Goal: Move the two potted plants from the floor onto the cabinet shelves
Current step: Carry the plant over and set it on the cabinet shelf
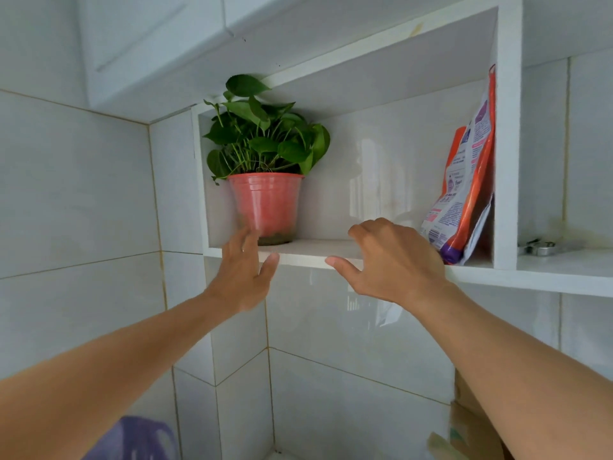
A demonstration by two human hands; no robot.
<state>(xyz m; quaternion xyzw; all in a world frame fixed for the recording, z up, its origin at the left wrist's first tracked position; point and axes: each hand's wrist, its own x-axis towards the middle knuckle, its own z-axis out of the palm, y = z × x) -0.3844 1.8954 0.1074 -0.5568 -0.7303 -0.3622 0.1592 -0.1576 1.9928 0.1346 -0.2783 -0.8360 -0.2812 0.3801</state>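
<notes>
- Fingers: your left hand [243,277] is reaching up with fingers straight and loosely spread, the fingertips lying at the lower left wall of the translucent red plastic pot holding a leafy green plant [266,207]; whether they are actually touching it is not resolvable. It is gripping nothing.
- Your right hand [386,260] is hovering at the front lip of the white cabinet shelf [315,257], fingers loosely bent, thumb extended, holding nothing.
- Step in hand, as judged: settling the pot. You are advised to be nudging low on the wall, never the foliage, until the base is sitting well back from the lip.
- The pot is standing upright at the left end of the compartment, near the side wall, its top leaves rising past the upper edge.
- An orange, white and purple refill pouch [464,180] is leaning at the right end, well apart from the pot.
</notes>
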